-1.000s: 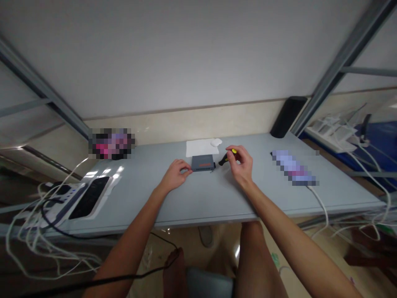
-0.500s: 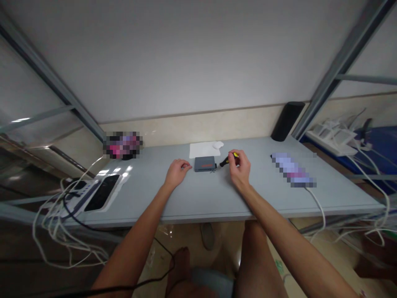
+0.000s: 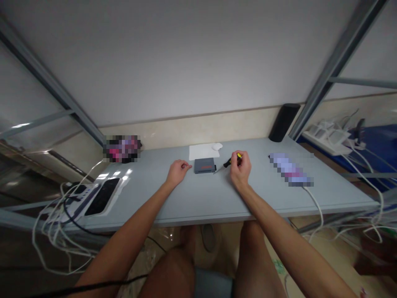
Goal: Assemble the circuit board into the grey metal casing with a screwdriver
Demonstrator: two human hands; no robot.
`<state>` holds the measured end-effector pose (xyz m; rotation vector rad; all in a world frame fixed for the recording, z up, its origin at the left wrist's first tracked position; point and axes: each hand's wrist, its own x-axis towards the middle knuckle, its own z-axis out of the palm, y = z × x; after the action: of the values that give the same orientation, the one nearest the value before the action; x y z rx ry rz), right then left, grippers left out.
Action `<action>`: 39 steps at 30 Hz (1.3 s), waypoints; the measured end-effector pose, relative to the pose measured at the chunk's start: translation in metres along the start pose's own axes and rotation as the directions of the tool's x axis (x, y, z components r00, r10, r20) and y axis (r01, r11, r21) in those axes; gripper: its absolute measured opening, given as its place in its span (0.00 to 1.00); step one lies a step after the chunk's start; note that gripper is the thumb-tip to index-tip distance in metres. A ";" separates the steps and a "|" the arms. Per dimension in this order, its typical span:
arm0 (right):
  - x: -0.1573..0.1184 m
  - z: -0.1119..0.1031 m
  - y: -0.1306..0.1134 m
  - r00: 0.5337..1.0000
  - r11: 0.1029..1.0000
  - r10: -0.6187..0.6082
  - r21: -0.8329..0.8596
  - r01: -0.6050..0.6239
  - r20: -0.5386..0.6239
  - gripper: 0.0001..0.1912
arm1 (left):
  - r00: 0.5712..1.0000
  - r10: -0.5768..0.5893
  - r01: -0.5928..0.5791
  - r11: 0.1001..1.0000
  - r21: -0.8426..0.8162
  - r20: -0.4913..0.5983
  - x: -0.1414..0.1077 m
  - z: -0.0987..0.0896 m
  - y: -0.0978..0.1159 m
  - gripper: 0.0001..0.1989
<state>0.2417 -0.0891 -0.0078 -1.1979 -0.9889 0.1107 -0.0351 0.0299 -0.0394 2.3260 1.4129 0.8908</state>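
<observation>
A small dark grey box (image 3: 204, 165) with red lettering and a slotted front edge lies flat on the table. My right hand (image 3: 240, 169) is closed around a screwdriver (image 3: 228, 162) with a black and yellow handle. Its thin shaft slants down to the left, with the tip at the table by the box's front right corner. To the left of the box rests my left hand (image 3: 178, 172), thumb and fingers pinched together. What they hold, if anything, is too small to make out. Behind the box lies a white sheet (image 3: 200, 151) with a small white piece on it.
At the back right stands a black cylindrical speaker (image 3: 284, 122). A blurred-out phone (image 3: 291, 169) on a white cable lies to the right. On the left are a dark-screened device (image 3: 103, 196), tangled white cables (image 3: 51, 236) and a blurred-out object (image 3: 122, 149). Metal posts flank the table.
My right hand has shifted the screwdriver handle slightly to the right. My left hand keeps its pinch beside the box. Below the table, my left leg has moved.
</observation>
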 end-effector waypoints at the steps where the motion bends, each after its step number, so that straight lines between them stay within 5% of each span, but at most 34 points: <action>1: 0.000 0.000 0.001 1.000 1.000 -0.003 -0.014 0.003 -0.007 0.13 | 1.000 -0.003 0.003 1.000 -0.010 0.002 0.001 0.001 -0.002 0.10; 12: 0.003 0.003 0.012 0.998 0.992 0.006 -0.125 -0.014 -0.067 0.20 | 0.999 -0.050 0.050 0.997 -0.057 0.008 0.009 0.006 -0.013 0.10; 30: 0.013 -0.001 0.036 0.934 0.949 0.275 -0.091 -0.302 -0.227 0.23 | 0.999 0.028 -0.030 0.998 0.059 0.031 0.004 0.005 -0.012 0.11; 39: 0.010 0.002 0.035 0.923 0.922 0.358 -0.108 -0.373 -0.140 0.26 | 0.999 0.033 -0.036 0.996 0.084 0.032 0.003 0.004 -0.010 0.14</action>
<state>0.2610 -0.0674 -0.0303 -1.4874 -0.6671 0.2705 -0.0386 0.0373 -0.0468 2.4223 1.4290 0.8159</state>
